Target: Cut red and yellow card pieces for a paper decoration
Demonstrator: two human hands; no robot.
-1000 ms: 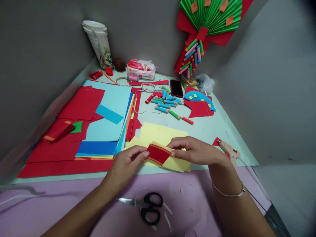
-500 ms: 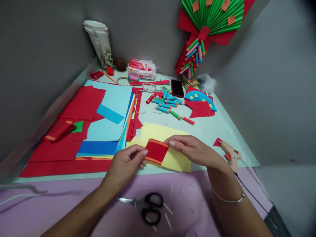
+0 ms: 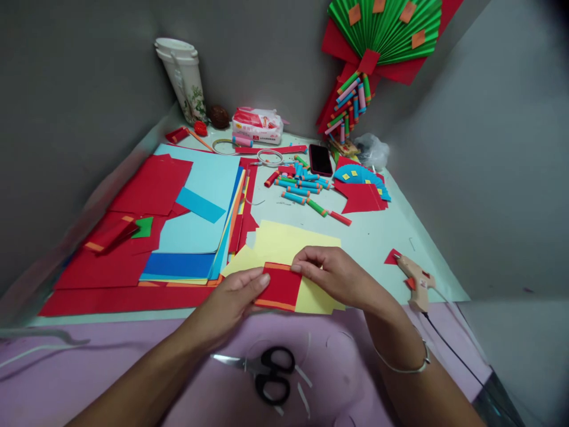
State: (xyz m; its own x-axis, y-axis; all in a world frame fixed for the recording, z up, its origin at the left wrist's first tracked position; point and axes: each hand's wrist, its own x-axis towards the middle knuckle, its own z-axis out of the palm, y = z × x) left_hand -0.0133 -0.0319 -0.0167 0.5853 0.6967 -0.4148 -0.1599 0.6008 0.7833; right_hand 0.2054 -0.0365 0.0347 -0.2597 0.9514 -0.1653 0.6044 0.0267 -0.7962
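A red paper piece (image 3: 281,288) with orange strips along its top and bottom edges is held over yellow paper sheets (image 3: 284,235). My left hand (image 3: 237,299) grips its left edge, thumb on top and the other fingers mostly hidden beneath. With thumb and fingers closed, my right hand (image 3: 331,273) pinches the top right corner at the orange strip. Black-handled scissors (image 3: 267,367) lie on the pink surface in front of me, blades pointing left, with thin white paper scraps around them.
Red and blue paper sheets (image 3: 178,267) are stacked at left. Several small paper rolls (image 3: 302,184) lie behind the yellow sheets, near a phone (image 3: 320,160). A glue gun (image 3: 418,281) with a cord rests at right. A green paper fan (image 3: 386,29) hangs on the wall.
The red paper piece has come slightly lower and nearer to me and turned straighter. My right hand has shifted a little left along its top edge, fingers more curled.
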